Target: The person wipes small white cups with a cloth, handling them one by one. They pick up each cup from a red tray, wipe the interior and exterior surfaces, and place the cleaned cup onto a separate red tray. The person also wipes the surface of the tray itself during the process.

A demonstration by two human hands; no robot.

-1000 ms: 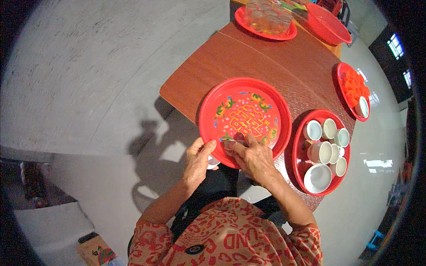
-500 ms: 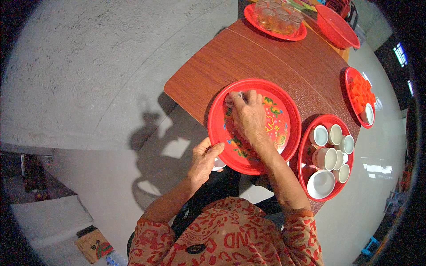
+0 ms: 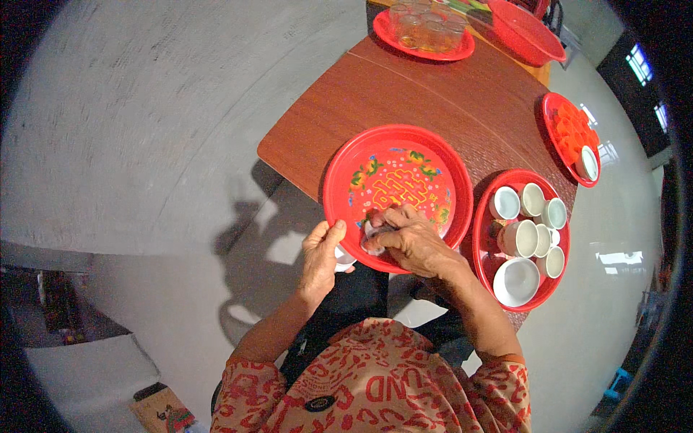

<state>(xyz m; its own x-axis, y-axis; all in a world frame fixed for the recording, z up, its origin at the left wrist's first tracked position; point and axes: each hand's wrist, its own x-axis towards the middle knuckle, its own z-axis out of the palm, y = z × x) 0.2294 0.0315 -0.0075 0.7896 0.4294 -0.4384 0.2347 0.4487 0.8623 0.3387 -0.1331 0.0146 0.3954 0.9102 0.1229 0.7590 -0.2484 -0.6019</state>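
Note:
A round red tray (image 3: pixel 398 186) with a floral pattern and yellow design inside is tilted in front of me, over the table's near edge. My left hand (image 3: pixel 320 261) grips its near left rim, thumb on top and fingers underneath. Pressed to the near inside part of the tray is a crumpled white cloth (image 3: pixel 375 237), with my right hand (image 3: pixel 417 242) closed on it. Part of a small white object (image 3: pixel 344 260), perhaps a bowl, shows below the rim beside my left fingers; the tray hides the rest.
Right of me, a second red tray (image 3: pixel 479 270) bears several pale cups and a white bowl (image 3: pixel 516 282). Farther along the brown table (image 3: pixel 325 115) are a tray of orange pieces (image 3: pixel 574 130), a tray of glasses (image 3: pixel 426 32) and a red basin (image 3: pixel 527 36).
My right hand has slid the cloth from the tray's far left inside toward its near side, uncovering the middle design. My left hand keeps its hold on the rim.

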